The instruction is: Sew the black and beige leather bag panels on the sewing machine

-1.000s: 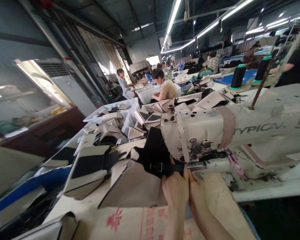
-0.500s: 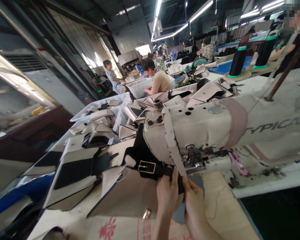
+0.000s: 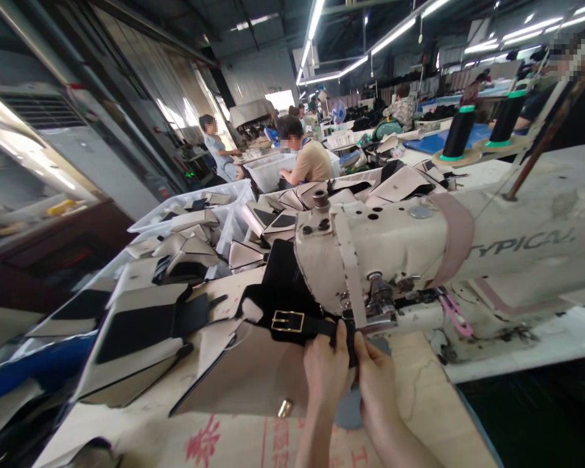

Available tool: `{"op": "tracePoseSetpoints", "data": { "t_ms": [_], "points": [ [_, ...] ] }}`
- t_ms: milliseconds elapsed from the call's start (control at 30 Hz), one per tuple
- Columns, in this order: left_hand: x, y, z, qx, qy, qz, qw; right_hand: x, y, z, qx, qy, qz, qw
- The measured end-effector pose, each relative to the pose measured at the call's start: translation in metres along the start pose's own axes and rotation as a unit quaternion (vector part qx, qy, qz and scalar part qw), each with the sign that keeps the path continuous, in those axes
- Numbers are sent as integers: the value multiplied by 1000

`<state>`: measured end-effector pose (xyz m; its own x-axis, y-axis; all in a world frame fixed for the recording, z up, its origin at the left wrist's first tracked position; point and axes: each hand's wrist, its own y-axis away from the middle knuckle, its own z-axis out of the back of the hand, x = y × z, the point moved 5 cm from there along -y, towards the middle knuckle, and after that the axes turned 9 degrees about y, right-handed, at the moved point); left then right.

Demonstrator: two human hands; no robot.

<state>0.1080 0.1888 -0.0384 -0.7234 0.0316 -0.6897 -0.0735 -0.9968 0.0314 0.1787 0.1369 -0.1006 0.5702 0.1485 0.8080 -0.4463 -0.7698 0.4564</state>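
Note:
My left hand (image 3: 325, 374) and my right hand (image 3: 376, 383) sit side by side, both closed on a black strap (image 3: 299, 324) with a gold buckle (image 3: 287, 321). They hold it just under the head of a cream sewing machine (image 3: 400, 250). The strap belongs to a beige and black bag panel (image 3: 246, 380) lying flat to the left of my hands. The needle area is hidden behind the machine head.
Stacks of beige and black cut panels (image 3: 141, 325) cover the bench to the left, with more in white bins (image 3: 199, 205) behind. Two black thread cones (image 3: 457, 133) stand on the machine's stand. Other people sit at benches farther back.
The strap and buckle have come out from under the machine head to the left. My hands stay pinched on the strap; the view has shifted slightly.

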Motion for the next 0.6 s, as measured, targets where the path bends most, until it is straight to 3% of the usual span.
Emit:
{"op": "tracePoseSetpoints", "data": {
  "t_ms": [367, 600],
  "points": [
    [1, -4, 1, -16, -37, 19, 999, 3, -2, -1, -21, 47, 7, 999],
    [-6, -10, 5, -5, -31, -63, 997, 2, -4, -4, -33, 20, 38, 999]
  ]
}}
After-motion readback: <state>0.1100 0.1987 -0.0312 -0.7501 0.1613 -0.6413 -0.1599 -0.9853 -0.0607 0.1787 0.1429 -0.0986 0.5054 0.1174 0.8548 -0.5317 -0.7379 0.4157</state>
